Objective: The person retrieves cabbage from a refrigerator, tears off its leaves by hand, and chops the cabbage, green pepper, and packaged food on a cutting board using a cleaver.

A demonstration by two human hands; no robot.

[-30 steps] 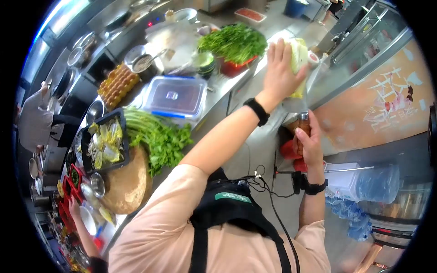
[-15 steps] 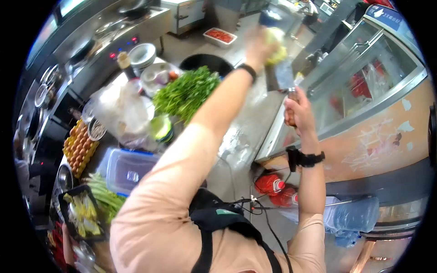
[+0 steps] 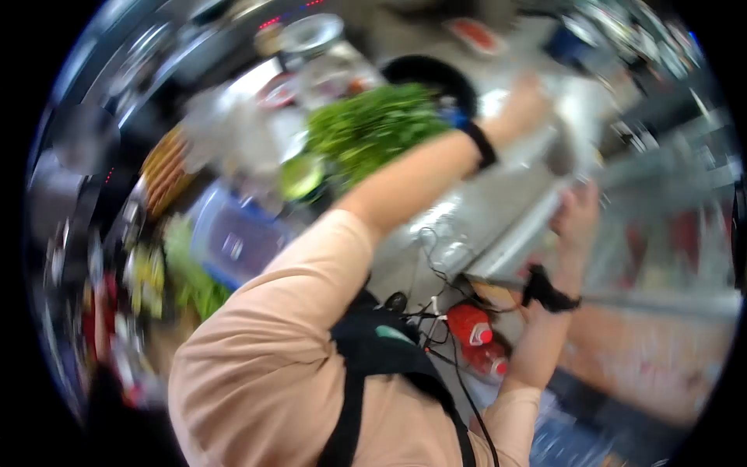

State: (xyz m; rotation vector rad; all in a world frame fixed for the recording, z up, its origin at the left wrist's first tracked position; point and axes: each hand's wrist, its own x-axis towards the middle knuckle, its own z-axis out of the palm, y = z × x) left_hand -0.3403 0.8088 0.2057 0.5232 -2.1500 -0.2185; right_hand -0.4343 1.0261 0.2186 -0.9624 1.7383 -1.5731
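My left hand is stretched out at the upper right, its fingers smeared by motion. Beside it a pale, blurred shape looks like the cabbage; whether the hand touches it cannot be made out. My right hand is lower and further right, closed on the knife's handle. The knife's blurred blade points up from that hand towards the pale shape. A bunch of leafy greens lies left of my left forearm, with a cut green vegetable beside it.
A lidded plastic box, a plastic bag and a tray of eggs stand at the left. Red-capped bottles and cables are below my arms. A glass-doored cabinet is at the right. Another person's arm shows far left.
The view has swung and blurred. Both hands now appear further right in it, with the knife still in my right hand. My left hand's fingers lay flat on the cabbage a second ago; now they are smeared.
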